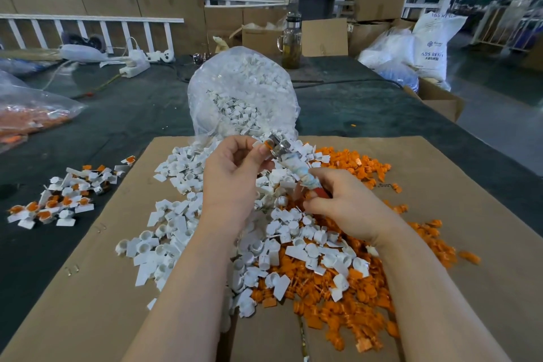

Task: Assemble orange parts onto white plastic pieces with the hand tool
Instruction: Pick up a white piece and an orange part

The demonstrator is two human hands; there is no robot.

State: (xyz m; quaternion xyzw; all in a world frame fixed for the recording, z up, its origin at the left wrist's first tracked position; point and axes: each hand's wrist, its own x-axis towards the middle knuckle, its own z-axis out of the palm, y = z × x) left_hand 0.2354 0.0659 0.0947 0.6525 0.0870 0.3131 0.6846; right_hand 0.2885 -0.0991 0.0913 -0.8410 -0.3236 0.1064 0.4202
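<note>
Tool meets part at centre frame

Fingers of left hand (235, 167) pinch white piece (260, 144) with orange part (268, 143) against tool (289, 160) head. Right hand (346, 203) curls round the handle, lower right; tool axis runs up-left toward the piece. Loose piles (293, 244) crowd cardboard (88, 288) below; tabletop (132, 114) at left lies free

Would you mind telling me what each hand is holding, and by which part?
The right hand grips the hand tool by its red handle end. The left hand pinches a white piece with an orange part against the tool's metal head.
</note>
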